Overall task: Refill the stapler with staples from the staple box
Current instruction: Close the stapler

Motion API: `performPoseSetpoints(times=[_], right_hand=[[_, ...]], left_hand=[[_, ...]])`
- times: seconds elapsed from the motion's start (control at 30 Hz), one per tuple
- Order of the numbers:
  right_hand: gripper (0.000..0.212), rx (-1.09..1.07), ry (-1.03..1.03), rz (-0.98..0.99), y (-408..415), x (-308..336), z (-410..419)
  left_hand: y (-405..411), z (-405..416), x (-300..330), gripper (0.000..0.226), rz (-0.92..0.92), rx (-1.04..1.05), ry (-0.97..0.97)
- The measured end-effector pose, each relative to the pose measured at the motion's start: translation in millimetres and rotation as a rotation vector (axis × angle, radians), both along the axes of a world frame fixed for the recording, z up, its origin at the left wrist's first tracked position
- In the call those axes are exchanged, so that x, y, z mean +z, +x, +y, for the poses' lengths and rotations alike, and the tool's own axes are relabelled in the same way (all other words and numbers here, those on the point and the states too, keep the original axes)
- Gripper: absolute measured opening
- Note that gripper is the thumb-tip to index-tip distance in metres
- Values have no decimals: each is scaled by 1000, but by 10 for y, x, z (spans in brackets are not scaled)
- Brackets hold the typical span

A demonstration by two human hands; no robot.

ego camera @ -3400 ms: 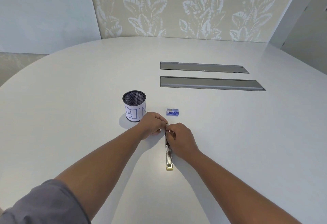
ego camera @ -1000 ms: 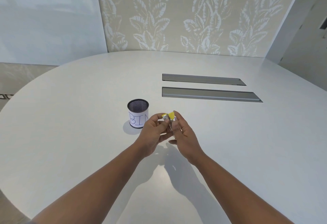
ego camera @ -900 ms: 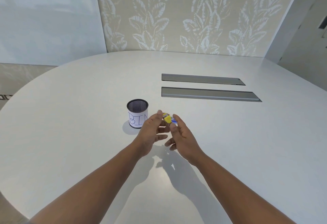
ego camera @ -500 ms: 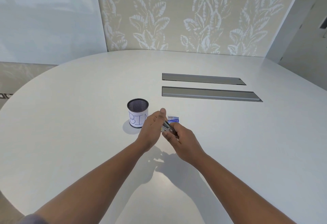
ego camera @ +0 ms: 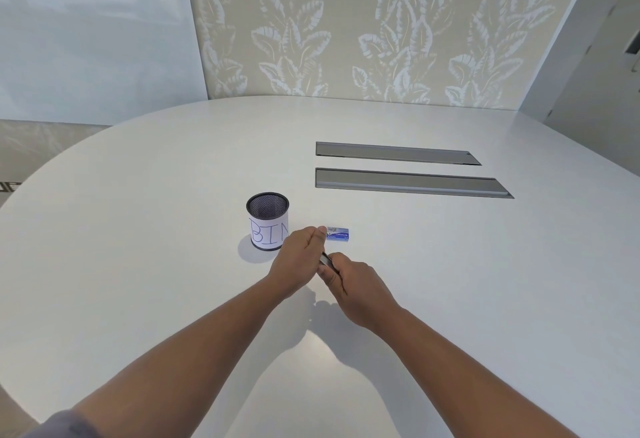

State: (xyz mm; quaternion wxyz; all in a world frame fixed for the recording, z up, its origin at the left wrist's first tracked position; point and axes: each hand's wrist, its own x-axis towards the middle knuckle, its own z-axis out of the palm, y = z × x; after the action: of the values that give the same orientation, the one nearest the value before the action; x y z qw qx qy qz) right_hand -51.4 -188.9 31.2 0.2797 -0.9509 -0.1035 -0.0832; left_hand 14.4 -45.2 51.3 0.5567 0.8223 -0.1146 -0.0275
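Head view: both hands are raised over the table (ego camera: 138, 229) just in front of the staple box (ego camera: 338, 233), the right hand (ego camera: 353, 285) gripping the mostly hidden stapler (ego camera: 326, 259), the left hand (ego camera: 300, 258) closed around its far end. The box lies shut just beyond the left hand's fingertips, so loading looks not yet begun: staples still to fetch, insert, close. Mesh cup (ego camera: 267, 221), left of the box, reads "BIN"; box print unreadable.

We are seeing a slim metal stapler (ego camera: 326, 259) being held tilted above the worktop, mostly hidden between the two hands. Just beyond it, a small blue and white staple box (ego camera: 337, 233) is lying flat on the worktop.
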Motion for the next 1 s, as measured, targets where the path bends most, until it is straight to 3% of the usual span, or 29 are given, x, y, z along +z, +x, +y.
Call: performPoseSetpoints(times=[0.23,0.47,0.57,0.67,0.8,1.0], right_hand=[[41,-1,16,0,29,-30,-29],[12,9,118,25,81,-25,-153],[16,11,92,-23,109,6,-224],[20,27,63,-67,133,23,-265],[25,28,90,-70,148,52,-266],[30,-3,88,-70,165,11,-306]], left_hand=[[13,14,-45,47,-35,-10,-8],[103,163,-62,48,72,-206,-81],[157,284,-18,41,46,-319,67],[205,375,28,55,-105,-370,272],[245,395,82,50,-235,-385,356],[248,426,127,50,-260,-390,479]])
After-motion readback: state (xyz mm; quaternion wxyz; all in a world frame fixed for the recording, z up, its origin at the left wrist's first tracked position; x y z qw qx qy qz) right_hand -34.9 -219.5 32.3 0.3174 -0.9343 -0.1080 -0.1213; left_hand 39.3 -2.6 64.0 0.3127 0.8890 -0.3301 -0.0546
